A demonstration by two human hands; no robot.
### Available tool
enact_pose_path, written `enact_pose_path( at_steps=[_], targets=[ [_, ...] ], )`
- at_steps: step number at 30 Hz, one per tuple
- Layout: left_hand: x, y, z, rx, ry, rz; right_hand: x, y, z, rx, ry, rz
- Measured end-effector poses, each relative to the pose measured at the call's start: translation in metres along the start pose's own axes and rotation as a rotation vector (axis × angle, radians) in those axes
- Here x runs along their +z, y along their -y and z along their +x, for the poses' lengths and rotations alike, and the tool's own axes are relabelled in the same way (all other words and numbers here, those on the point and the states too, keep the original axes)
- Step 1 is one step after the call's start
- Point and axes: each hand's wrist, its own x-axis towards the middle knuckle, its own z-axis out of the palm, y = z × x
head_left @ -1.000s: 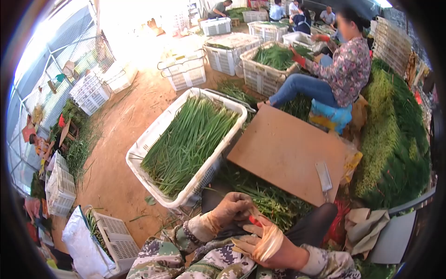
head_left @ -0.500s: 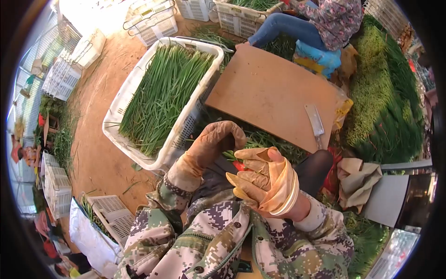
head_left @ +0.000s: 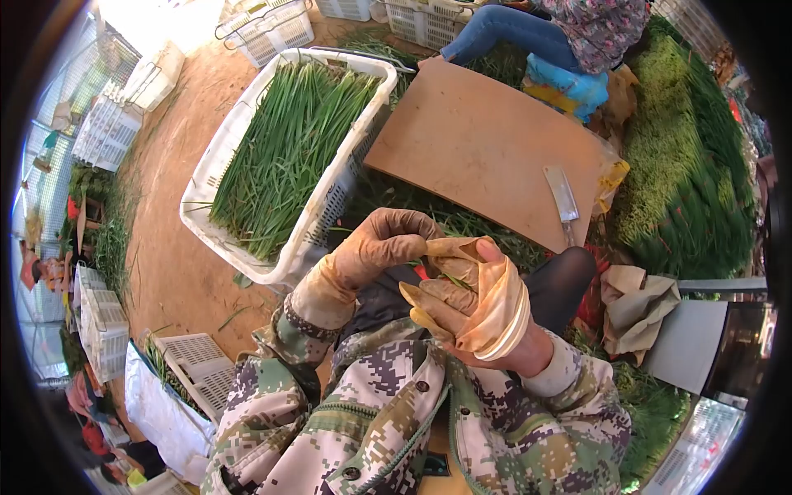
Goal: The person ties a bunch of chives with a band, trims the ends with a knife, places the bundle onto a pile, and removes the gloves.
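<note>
My left hand (head_left: 375, 252), in a dirty tan glove, pinches a fingertip of the glove (head_left: 497, 318) on my right hand. That yellowish rubber glove sits loosely, its cuff bunched around the palm and wrist; a bare thumb tip pokes out at the top. My right hand (head_left: 462, 293) is palm up with its fingers spread and slightly bent, holding nothing that I can see. Just beyond my hands lies a brown board (head_left: 470, 140) with a cleaver (head_left: 561, 194) on its right side. Left of the board stands a white crate (head_left: 285, 271) full of long green chive-like stalks (head_left: 289, 157).
A person in blue jeans (head_left: 507, 37) sits beyond the board. Bundled green stalks (head_left: 685, 157) are piled at the right, near crumpled brown paper (head_left: 635, 309). Several more white crates stand along the left and back, including a tilted crate (head_left: 198, 371).
My left hand, curled and apart before, now meets the right glove's fingertip and pinches it. My right hand stays nearly in place. The view has shifted slightly.
</note>
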Motion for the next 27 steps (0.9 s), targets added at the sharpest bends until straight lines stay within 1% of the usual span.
enact_pose_path(
  at_steps=[1,3,5,7,8,10,17,19,20,22,23,24,26,27],
  targets=[
    [0.004,-0.001,-0.001,-0.003,0.002,-0.002,-0.002,-0.002,0.000,-0.004,-0.002,0.002],
    [0.010,-0.002,-0.002,-0.070,-0.074,0.000,-0.005,-0.004,0.001,0.004,-0.052,0.053],
    [0.010,0.002,0.000,-0.042,-0.094,-0.003,-0.001,-0.003,-0.001,0.072,-0.052,0.166],
    [0.010,0.005,0.000,0.005,-0.159,0.012,0.003,-0.004,-0.001,0.073,-0.099,0.197],
    [0.009,0.006,0.000,0.004,-0.157,0.013,0.002,-0.005,-0.001,0.071,-0.098,0.197],
    [0.006,0.008,0.002,0.061,-0.187,-0.015,-0.004,-0.007,0.002,0.000,-0.100,0.150],
    [0.002,0.005,0.011,0.132,-0.167,-0.053,-0.014,-0.005,0.004,-0.013,-0.071,0.108],
    [0.005,0.002,0.012,0.139,-0.181,-0.038,-0.012,-0.007,0.005,-0.098,-0.145,-0.160],
    [0.006,0.001,0.013,0.146,-0.194,-0.022,-0.011,-0.006,0.005,-0.098,-0.145,-0.161],
    [0.006,0.001,0.016,0.142,-0.193,-0.030,-0.008,-0.003,0.007,-0.019,-0.075,0.075],
    [0.007,0.001,0.017,0.135,-0.191,-0.039,-0.008,-0.005,0.007,-0.018,-0.075,0.074],
    [0.009,0.002,0.017,0.136,-0.190,-0.039,-0.008,-0.008,0.006,-0.139,-0.108,-0.661],
    [0.013,0.001,0.017,0.135,-0.276,0.049,-0.005,-0.008,0.005,-0.258,-0.136,-1.398],
    [0.009,0.005,0.018,0.134,-0.273,0.046,-0.003,-0.007,0.004,-0.221,-0.097,-0.896]
  ],
)
